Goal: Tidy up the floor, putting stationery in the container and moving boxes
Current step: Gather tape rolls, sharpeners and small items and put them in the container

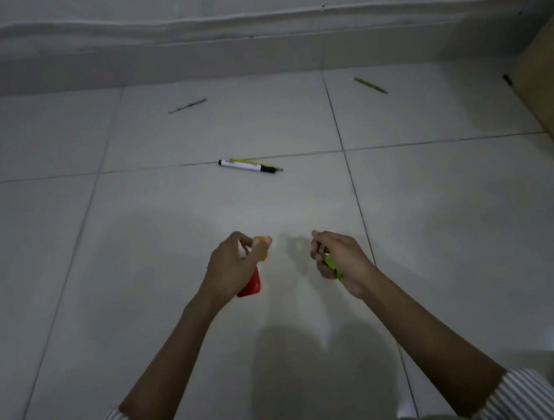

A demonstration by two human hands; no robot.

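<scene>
Marker [247, 166]: white, black-capped, lying on floor tile [173, 251] ahead of both hands; print too small to read.
Left hand [232, 266]: fingers curled around red item [253, 284] and orange item [260, 242].
Right hand [336, 261]: fingers curled around green item [331, 262].

No text, label, brand or number can be read anywhere in the head view. The white marker [248, 166] lying on the floor [170, 218] carries a small dark mark on its barrel, but it is too small and blurred to make out.
</scene>
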